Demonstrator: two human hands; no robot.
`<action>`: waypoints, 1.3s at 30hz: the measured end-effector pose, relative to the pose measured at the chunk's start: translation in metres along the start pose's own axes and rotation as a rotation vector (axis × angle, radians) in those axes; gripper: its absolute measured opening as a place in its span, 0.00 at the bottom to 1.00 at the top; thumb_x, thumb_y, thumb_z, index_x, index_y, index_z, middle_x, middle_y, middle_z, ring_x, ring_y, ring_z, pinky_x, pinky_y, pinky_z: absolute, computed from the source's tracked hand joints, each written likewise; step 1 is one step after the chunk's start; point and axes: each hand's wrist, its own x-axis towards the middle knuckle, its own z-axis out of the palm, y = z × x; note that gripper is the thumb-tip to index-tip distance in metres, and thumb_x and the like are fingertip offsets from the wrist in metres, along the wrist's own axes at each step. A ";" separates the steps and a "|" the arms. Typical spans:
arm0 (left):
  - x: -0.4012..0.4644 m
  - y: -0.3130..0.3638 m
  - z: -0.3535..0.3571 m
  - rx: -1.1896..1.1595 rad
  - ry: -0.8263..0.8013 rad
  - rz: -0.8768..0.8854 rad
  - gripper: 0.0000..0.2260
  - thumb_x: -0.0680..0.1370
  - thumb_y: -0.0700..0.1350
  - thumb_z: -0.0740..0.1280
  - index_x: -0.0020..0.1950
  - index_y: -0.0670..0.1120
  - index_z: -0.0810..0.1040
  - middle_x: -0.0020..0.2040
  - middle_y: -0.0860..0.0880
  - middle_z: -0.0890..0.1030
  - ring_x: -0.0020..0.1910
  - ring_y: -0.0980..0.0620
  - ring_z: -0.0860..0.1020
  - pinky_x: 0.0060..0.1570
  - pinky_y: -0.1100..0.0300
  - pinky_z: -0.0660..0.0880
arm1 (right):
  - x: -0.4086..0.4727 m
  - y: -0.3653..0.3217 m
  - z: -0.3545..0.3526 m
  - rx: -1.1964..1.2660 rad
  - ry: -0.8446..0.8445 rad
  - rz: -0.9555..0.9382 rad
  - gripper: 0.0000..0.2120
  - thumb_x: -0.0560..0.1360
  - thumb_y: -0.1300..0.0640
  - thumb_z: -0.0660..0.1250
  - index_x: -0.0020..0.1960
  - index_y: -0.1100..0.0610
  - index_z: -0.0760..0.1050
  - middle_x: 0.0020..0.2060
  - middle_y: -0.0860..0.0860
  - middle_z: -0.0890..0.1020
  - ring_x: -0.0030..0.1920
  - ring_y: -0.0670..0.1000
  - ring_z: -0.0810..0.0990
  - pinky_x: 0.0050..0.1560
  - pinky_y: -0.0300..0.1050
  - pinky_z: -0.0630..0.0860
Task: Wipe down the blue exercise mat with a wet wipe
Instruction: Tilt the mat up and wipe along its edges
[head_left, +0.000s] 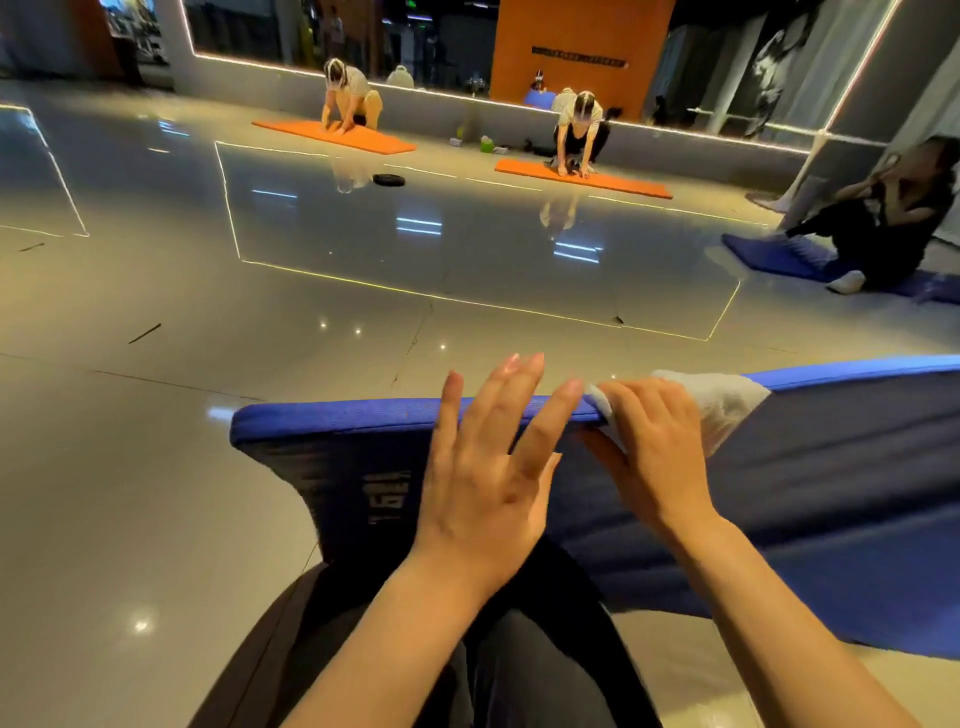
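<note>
1. The blue exercise mat (810, 483) is propped on edge across the lap, above the glossy floor (156, 467).
2. The wet wipe (727, 402) is draped over its top edge and gripped by the right hand (652, 447).
3. The left hand (488, 467) is held flat, fingers spread, against the mat.
4. Wiping is judged underway at the edge; how much has been cleaned cannot be told.

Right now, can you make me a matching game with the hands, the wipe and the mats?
Things:
1. left hand
2. right hand
3. wipe
4. far mats

States:
A. orange, on the floor
B. white, draped over the blue mat's top edge
C. open, fingers straight, reaching over the mat's edge
D. gripping the wipe on the mat's edge

Pairs: 1-C, 2-D, 3-B, 4-A
</note>
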 end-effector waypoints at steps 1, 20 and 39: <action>0.003 0.003 0.011 0.045 -0.092 -0.025 0.35 0.70 0.40 0.75 0.73 0.50 0.63 0.69 0.45 0.73 0.70 0.47 0.70 0.73 0.42 0.55 | 0.002 -0.002 -0.003 0.004 0.010 -0.036 0.24 0.81 0.38 0.53 0.56 0.56 0.76 0.49 0.54 0.81 0.49 0.56 0.74 0.55 0.50 0.66; 0.000 -0.021 0.009 0.102 -0.128 -0.072 0.15 0.73 0.44 0.62 0.58 0.48 0.76 0.54 0.49 0.81 0.56 0.48 0.76 0.64 0.54 0.58 | -0.048 0.156 -0.099 -0.263 -0.163 0.280 0.29 0.69 0.37 0.64 0.60 0.58 0.74 0.49 0.56 0.79 0.51 0.62 0.75 0.63 0.58 0.64; 0.026 0.060 0.097 0.138 -0.006 0.209 0.11 0.74 0.46 0.69 0.54 0.45 0.82 0.45 0.49 0.84 0.42 0.45 0.82 0.43 0.53 0.66 | -0.080 0.260 -0.175 -0.499 -0.497 0.618 0.25 0.65 0.61 0.78 0.59 0.57 0.72 0.57 0.53 0.74 0.63 0.57 0.69 0.50 0.52 0.69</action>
